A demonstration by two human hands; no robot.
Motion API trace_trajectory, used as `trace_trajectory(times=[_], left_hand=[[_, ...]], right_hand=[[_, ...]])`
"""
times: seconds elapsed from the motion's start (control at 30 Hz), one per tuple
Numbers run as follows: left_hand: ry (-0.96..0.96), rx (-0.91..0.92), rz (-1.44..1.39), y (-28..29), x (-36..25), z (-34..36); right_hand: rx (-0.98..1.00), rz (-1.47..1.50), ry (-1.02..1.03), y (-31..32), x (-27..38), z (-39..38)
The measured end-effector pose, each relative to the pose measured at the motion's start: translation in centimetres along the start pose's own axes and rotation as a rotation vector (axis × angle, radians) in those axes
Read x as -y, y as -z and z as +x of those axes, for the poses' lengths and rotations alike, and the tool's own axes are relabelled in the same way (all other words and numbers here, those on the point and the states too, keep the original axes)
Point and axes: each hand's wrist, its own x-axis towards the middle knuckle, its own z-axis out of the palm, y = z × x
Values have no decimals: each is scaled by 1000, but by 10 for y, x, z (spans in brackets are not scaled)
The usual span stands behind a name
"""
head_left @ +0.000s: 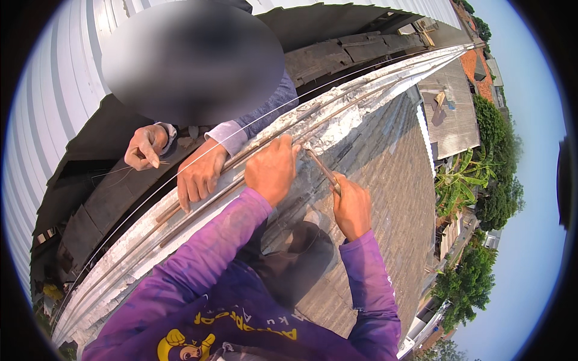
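Note:
My left hand [271, 168] is closed on one of the thin steel bars [242, 195] lying along a long, whitish concrete ledge [340, 123]. My right hand [352, 207] grips the handle of a slim metal tool [322, 165], whose far end meets the bars just right of my left hand. Across the ledge, a co-worker's hand [200, 174] rests over the bars beside my left hand; that person's other hand [146, 147] pinches short thin wire [123, 173]. The exact shape of the tool's tip is too small to tell.
A white corrugated roof [48, 102] and dark boards [84, 222] lie behind the co-worker. A thin line runs above the bars. To my right, a sloping weathered roof [385, 240] drops away beside the ledge, with trees [460, 283], banana plants [457, 186] and other roofs [445, 117] beyond.

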Motion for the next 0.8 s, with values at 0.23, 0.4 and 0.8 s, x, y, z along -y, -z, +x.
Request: trace_trajectory(times=[0.23,0.4,0.8], left_hand=[[-16,-30,17,-1,-2,1],[-39,-31,9,-2,-1,-1],[-49,-65,60,-7,3,0]], right_hand=[[-36,-112,-76,-6,5,-5],[68,6,-48,-14,-17,2],[794,1100,-344,9,-50,34]])
